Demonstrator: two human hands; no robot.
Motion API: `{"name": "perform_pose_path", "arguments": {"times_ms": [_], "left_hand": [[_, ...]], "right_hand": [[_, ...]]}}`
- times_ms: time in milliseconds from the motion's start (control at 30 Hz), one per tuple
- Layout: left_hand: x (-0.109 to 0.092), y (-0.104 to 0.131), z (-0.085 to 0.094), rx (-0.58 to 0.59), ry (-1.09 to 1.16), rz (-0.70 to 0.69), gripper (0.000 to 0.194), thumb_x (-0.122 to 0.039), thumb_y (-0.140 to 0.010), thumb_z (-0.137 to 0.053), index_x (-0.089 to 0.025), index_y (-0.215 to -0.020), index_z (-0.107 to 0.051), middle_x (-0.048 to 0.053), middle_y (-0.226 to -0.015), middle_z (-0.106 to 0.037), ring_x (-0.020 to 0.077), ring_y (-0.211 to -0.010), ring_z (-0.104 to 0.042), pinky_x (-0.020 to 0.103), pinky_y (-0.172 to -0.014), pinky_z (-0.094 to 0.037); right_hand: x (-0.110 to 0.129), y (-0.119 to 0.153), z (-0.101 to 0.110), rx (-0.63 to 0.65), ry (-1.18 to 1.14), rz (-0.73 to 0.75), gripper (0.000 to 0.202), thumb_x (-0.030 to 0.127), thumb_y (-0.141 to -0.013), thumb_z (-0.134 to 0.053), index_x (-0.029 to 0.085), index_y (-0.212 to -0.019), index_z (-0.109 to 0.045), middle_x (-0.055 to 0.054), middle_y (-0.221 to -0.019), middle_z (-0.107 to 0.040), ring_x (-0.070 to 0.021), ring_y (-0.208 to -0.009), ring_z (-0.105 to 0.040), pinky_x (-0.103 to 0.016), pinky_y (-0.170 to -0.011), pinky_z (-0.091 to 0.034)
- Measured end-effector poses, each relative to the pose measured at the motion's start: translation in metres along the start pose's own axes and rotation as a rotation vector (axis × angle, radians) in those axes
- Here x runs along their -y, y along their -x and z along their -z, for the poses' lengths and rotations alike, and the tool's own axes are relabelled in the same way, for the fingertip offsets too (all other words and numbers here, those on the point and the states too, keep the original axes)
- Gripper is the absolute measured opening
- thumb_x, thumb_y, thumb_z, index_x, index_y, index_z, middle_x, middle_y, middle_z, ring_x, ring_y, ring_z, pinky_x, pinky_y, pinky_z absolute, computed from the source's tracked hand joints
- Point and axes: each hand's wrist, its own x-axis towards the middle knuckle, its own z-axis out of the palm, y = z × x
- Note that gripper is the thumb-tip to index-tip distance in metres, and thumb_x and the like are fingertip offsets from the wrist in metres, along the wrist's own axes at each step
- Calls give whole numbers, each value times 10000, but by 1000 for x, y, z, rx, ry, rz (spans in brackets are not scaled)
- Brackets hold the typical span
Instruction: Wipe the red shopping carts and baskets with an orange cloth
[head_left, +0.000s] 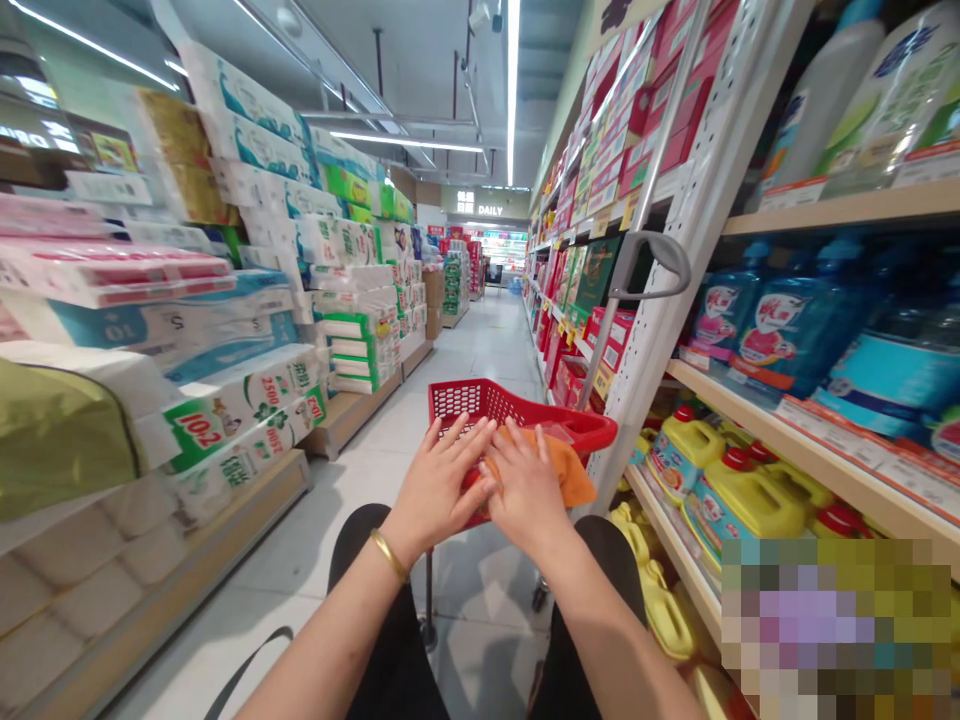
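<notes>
left of the grip, green-and-white tissue packs (255, 410) are stacked on a low platform (232, 540); right of it, red-capped yellow jugs (754, 497) sit below blue pump bottles (784, 325); far beyond it, a "daily" sign (490, 210).

Gold bangle (387, 555) above the left hand (442, 482); bare forearms (337, 632); black legwear (409, 665).

Forearms (337, 620) extended, left grip (442, 482) and right grip (523, 490) lie palm-down, fingers (474, 443) spread.
</notes>
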Motion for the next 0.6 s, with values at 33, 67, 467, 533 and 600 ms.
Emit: {"name": "perform_pose_path", "arguments": {"times_ms": [33,67,467,533,600], "left_hand": [[1,0,0,3,2,-2,723,-543,-1041,-452,-292,-1669,-198,42,-1667,-396,283,-1595,-250,573,-1305,-165],[1,0,1,6,5,-5,720,-540,-1043,-449,-290,-1669,-197,43,-1665,-400,281,-1595,-251,570,-1307,-164],[0,-3,1,16,3,-20,719,-552,-1042,-442,-273,-1666,-216,49,-1648,-431,280,-1585,-278,569,-1310,-176],[2,-2,2,16,3,-23,719,-545,-1042,-446,-279,-1667,-209,52,-1646,-433,279,-1581,-289,570,-1310,-179],[3,-2,2,18,7,-25,726,-539,-1039,-457,-282,-1669,-204,57,-1642,-438,280,-1578,-297,570,-1309,-183]], "right_hand": [[-3,0,1,6,-3,6,471,352,-1083,-374,283,-1518,-541,-7,-1609,-492,-241,-1578,-293,-554,-1322,-74],[-13,-1,5,9,-1,-38,473,359,-1088,-358,284,-1517,-543,-9,-1614,-485,-241,-1574,-303,-556,-1319,-92],[-21,-12,11,84,-18,-13,487,371,-1095,-317,274,-1510,-552,-3,-1606,-494,-230,-1576,-300,-546,-1322,-72],[-32,-14,14,99,-20,-63,487,383,-1101,-300,295,-1508,-551,1,-1609,-489,-226,-1573,-308,-564,-1319,-70],[-58,-17,19,107,-16,-254,496,404,-1106,-268,324,-1500,-558,8,-1622,-469,-248,-1575,-303,-626,-1302,-55]]}}
